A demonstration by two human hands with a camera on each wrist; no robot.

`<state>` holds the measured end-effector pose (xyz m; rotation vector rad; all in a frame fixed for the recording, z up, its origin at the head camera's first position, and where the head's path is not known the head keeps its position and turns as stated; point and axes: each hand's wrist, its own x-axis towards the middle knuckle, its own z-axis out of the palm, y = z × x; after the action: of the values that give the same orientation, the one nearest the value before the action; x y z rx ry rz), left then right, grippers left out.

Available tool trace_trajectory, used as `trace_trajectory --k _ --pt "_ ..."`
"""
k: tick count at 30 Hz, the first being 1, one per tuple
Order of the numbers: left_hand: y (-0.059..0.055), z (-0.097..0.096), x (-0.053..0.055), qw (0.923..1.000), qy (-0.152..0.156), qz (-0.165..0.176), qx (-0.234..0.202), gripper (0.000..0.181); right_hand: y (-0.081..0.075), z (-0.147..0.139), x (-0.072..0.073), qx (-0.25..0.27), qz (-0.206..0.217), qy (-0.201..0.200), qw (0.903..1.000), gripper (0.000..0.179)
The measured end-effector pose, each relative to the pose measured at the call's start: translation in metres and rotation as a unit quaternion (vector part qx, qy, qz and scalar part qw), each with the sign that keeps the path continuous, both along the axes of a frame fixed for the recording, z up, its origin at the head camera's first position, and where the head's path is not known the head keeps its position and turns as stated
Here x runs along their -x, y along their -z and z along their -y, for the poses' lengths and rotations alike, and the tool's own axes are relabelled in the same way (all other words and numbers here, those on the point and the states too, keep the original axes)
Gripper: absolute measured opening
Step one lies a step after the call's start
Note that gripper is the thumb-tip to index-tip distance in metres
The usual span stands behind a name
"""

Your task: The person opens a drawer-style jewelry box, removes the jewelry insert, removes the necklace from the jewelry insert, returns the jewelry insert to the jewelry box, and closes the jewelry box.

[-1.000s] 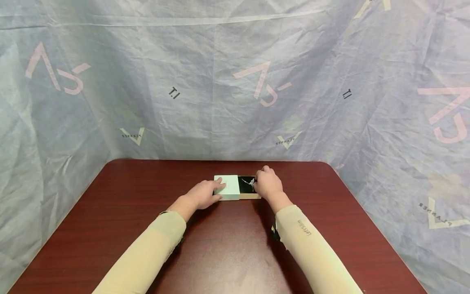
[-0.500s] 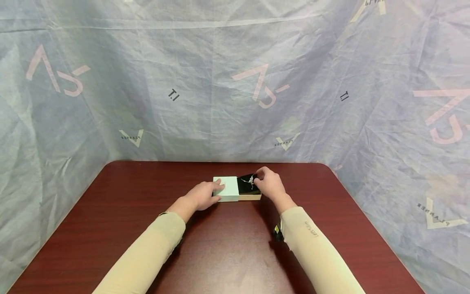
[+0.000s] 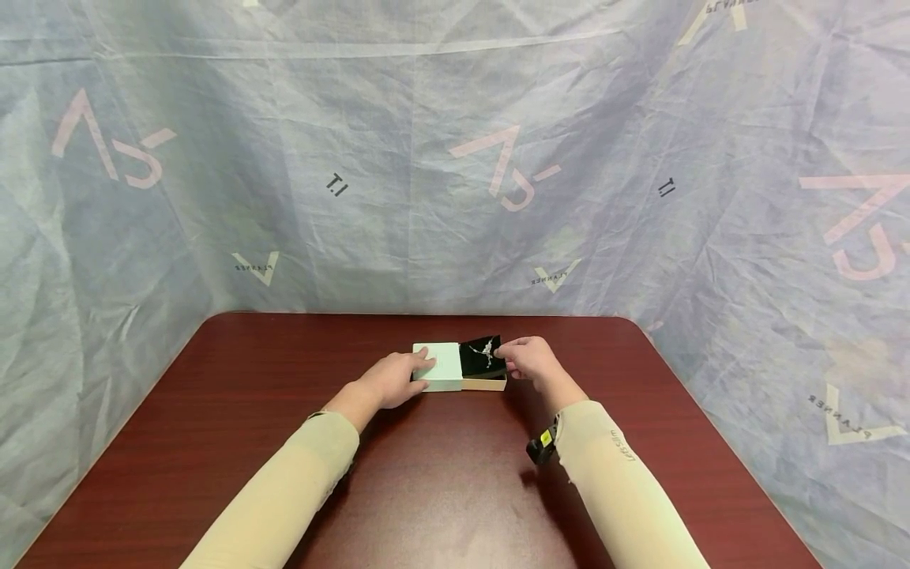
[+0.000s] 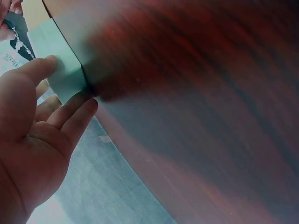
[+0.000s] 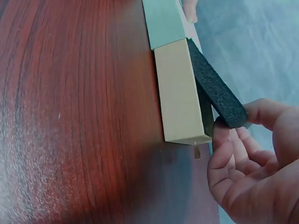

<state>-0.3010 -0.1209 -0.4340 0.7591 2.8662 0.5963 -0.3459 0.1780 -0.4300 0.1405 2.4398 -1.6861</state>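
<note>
A pale green box sleeve [image 3: 445, 370] lies near the table's far edge, with a cream drawer [image 5: 180, 93] sticking out of its right side. My left hand [image 3: 389, 381] holds the sleeve's left end, thumb on the near side and fingers over the top and end. Between thumb and fingers, my right hand [image 3: 538, 363] pinches the outer end of a black foam insert [image 5: 217, 88]. That end is lifted above the drawer, so the insert tilts, its inner end at the sleeve. A silvery jewellery chain with a pendant [image 3: 487, 352] lies on the insert's top.
The dark red wooden table [image 3: 441, 474] extends around the box on all sides. Behind it and to both sides hangs a grey printed cloth [image 3: 370, 197]. A black wrist device [image 3: 542, 446] shows below my right sleeve.
My right hand has raised the outer end of the black insert out of the drawer and shifted slightly right, baring more of the chain. My left hand stays on the box sleeve.
</note>
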Motion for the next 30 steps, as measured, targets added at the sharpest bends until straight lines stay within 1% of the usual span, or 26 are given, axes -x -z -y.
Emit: trace_trajectory --k 4,8,12,16,20,25,28,30 --pt "0.002 -0.001 0.001 1.0 -0.001 -0.003 0.002 0.053 -0.002 -0.002 -0.004 0.009 -0.01 0.005 0.9999 0.031" --pt "0.003 -0.001 0.001 0.9999 0.001 -0.013 0.004 0.053 -0.004 -0.001 -0.005 0.025 -0.03 0.022 0.999 0.029" --pt "0.002 -0.001 0.0 0.9999 0.001 -0.011 0.002 0.054 -0.005 0.002 -0.006 0.071 -0.05 0.032 0.9957 0.027" --pt "0.001 -0.001 0.0 1.0 0.001 -0.007 0.002 0.054 -0.009 0.006 -0.007 0.128 -0.071 0.038 0.9885 0.025" --pt "0.001 -0.001 -0.001 1.0 0.0 -0.002 0.002 0.055 -0.014 0.011 -0.01 0.146 -0.093 0.046 0.9839 0.024" --pt "0.001 -0.001 -0.001 1.0 -0.002 -0.008 0.004 0.054 -0.025 0.016 -0.018 0.154 -0.113 0.037 0.9809 0.022" --pt "0.002 -0.002 0.0 0.9999 -0.002 -0.016 0.005 0.054 -0.032 0.02 -0.023 0.175 -0.119 0.028 0.977 0.017" --pt "0.002 -0.002 0.0 0.9999 -0.005 -0.016 0.002 0.053 -0.037 0.022 -0.026 0.187 -0.123 0.023 0.9744 0.014"
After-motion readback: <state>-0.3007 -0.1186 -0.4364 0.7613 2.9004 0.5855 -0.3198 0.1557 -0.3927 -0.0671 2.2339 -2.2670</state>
